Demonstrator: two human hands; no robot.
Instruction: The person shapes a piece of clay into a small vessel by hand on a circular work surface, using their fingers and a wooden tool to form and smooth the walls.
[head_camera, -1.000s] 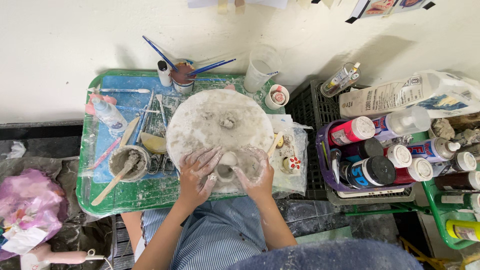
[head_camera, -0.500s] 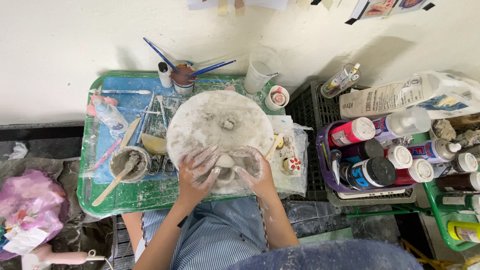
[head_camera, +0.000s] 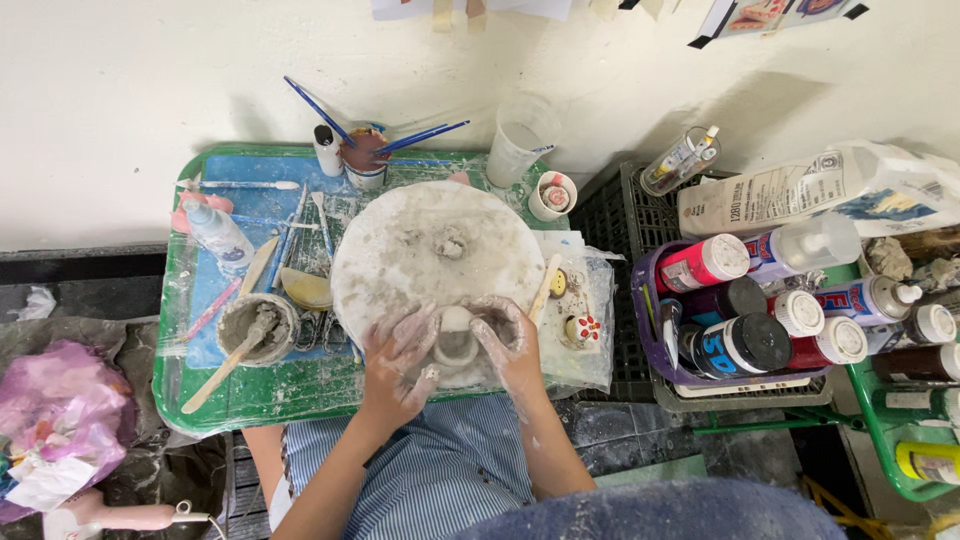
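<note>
The small pale grey clay piece (head_camera: 455, 338), a lumpy cup-like form with a rounded top, sits at the near edge of the round, clay-smeared white work board (head_camera: 420, 250), between the person's two hands. The left hand (head_camera: 395, 362) lies against its left side with the fingers spread and pressed flat on the board and the clay; the right hand (head_camera: 505, 338) curls round its right side, fingers bent in against the wall of the piece. Both hands are coated in wet grey slip.

Judging by its look, the piece is roughly shaped but unfinished: the surface is uneven and the outline lopsided, so smoothing and refining seem left to do. A smaller leftover lump of clay (head_camera: 448, 243) rests near the middle of the board, untouched.

To the left of the board stands a small grey-crusted bowl of slip (head_camera: 255, 325) with a wooden stick (head_camera: 215, 372) leaning in it, and beyond it a clear squeeze bottle (head_camera: 218, 232). At the far side, a cup of blue-handled brushes (head_camera: 364, 158) and a clear plastic measuring cup (head_camera: 520, 142) stand on the green plastic tray table (head_camera: 250, 400). To the right, a purple basket (head_camera: 650, 330) holds paint bottles, well apart from the hands.
</note>
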